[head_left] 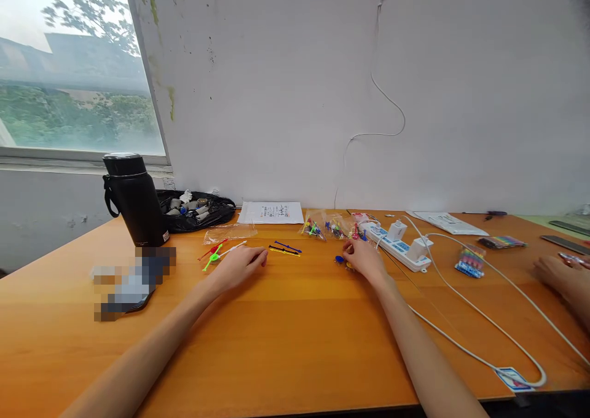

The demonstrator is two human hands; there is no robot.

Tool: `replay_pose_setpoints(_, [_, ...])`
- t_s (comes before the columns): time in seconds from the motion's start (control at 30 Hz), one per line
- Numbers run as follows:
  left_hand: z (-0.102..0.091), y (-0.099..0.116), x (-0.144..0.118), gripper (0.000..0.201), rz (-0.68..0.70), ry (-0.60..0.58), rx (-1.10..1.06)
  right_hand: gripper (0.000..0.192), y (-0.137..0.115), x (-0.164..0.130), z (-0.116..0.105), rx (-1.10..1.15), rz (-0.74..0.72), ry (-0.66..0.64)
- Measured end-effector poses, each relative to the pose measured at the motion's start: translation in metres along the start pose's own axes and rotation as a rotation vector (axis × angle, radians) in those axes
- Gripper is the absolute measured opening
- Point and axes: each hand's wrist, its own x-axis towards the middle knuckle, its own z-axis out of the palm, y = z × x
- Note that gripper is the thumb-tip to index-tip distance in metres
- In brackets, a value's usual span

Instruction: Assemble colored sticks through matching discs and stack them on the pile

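Two hands, as I read them — left hand (239,263) flat, holding nothing, nearest the crosswise sticks (284,249); right hand (364,258) perhaps pinching a blue piece (340,259).

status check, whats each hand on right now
Left hand flat on table, beside the green pick and the white one. Right hand over small blue piece, grip unclear. Power strip and cable close to right hand.

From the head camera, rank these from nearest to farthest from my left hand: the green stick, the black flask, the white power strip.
From the left hand:
1. Green stick, just to its left.
2. Black flask, farther left, near the window.
3. White power strip, far right, beyond the right hand.
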Motion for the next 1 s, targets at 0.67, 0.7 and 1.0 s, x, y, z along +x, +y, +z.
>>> replay_pose_setpoints(0.67, [0.03,0.016,0.006,0.024,0.0,0.088,-0.839,0.016,-0.12,-0.056,0.02,0.716,-0.748,0.073])
replay_pose_setpoints(0.7, [0.031,0.017,0.006,0.025,0.0,0.057,-0.894,0.015,-0.123,-0.059,0.023,0.737,-0.742,0.063])
replay_pose_setpoints(1.0, [0.037,0.01,0.008,0.033,-0.029,-0.055,-1.05,0.009,-0.123,-0.061,0.029,0.85,-0.694,-0.019])
